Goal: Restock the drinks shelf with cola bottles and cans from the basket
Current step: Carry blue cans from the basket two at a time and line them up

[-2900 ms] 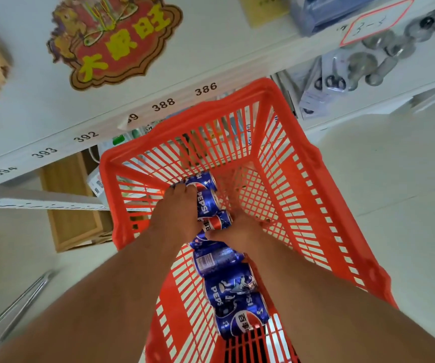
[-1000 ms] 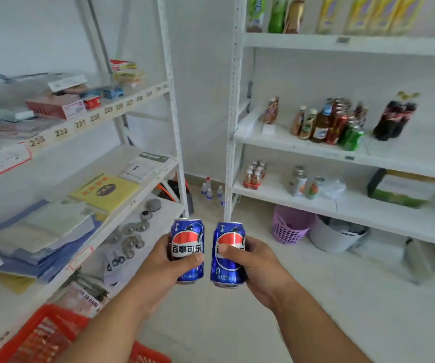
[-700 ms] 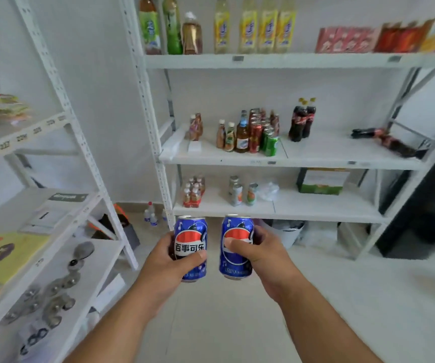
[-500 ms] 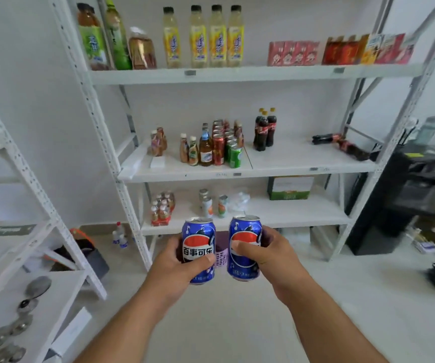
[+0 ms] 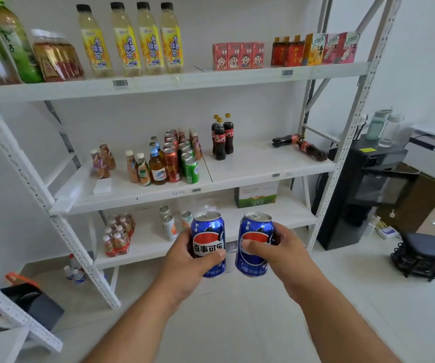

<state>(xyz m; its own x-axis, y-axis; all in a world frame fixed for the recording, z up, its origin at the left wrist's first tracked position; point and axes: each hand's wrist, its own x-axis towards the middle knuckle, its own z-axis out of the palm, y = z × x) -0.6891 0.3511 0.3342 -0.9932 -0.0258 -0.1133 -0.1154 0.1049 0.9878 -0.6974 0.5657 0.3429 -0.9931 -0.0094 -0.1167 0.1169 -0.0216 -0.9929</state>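
Observation:
My left hand [image 5: 182,260] grips an upright blue cola can [image 5: 207,231] with Chinese lettering. My right hand [image 5: 281,254] grips a second blue cola can [image 5: 254,237] beside it. Both cans are held side by side in front of the white drinks shelf [image 5: 250,174], below its middle level. On that level stand three cola bottles [image 5: 221,137], two more cola bottles [image 5: 300,145] lie on their sides at the right, and rows of red and green cans [image 5: 182,158] stand at the left. The basket is out of view.
The top shelf [image 5: 158,83] carries tea bottles and drink cartons. The bottom shelf [image 5: 143,247] holds small bottles and a green-and-white box [image 5: 255,196]. A black cabinet [image 5: 363,189] and dark stool [image 5: 423,254] stand right. Another white rack [image 5: 6,318] is at lower left.
I lifted two cans out of the red basket, turned from the side rack toward the drinks shelf and came closer. Both hands still hold their cans.

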